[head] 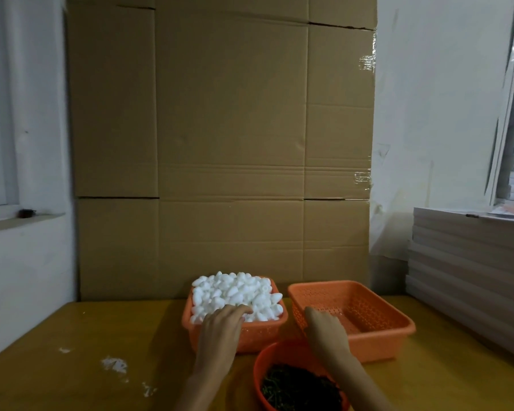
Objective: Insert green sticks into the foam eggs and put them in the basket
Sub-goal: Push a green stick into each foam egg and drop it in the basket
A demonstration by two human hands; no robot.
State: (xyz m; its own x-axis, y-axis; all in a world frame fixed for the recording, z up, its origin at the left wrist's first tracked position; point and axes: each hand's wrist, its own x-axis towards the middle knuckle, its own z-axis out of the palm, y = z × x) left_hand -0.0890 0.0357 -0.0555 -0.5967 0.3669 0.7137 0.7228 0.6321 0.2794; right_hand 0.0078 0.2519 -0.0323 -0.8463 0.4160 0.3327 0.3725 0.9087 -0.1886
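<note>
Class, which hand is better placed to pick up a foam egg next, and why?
Left. The left hand touches the heaped foam eggs in the full orange basket; the right hand is over the empty orange basket, apart from the eggs.

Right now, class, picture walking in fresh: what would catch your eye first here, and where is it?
The heap of white foam eggs fills the left orange basket, bright against the dim table, with the left hand reaching into it. Beside it on the right stands an empty orange basket, the right hand at its near corner. Behind both rises a big cardboard wall.
</note>
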